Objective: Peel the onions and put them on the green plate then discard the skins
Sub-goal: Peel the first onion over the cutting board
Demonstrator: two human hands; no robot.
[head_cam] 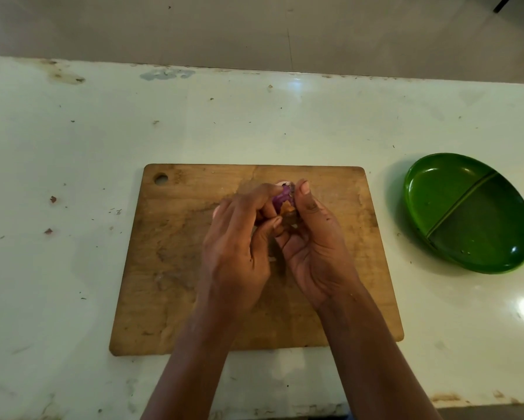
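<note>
Two hands hold a purple onion (281,199) above the middle of a wooden board (175,268). The left hand (239,247) curls its fingers round the onion's left side, thumb tip at a brown flap of skin (288,210). The right hand (312,241) cups the onion from the right, thumb raised along its top edge. The board lies on a pale, scuffed surface (72,165) dotted with small skin scraps (53,199). A green divided plate (467,212) sits on the surface to the right, well apart from the board.
</note>
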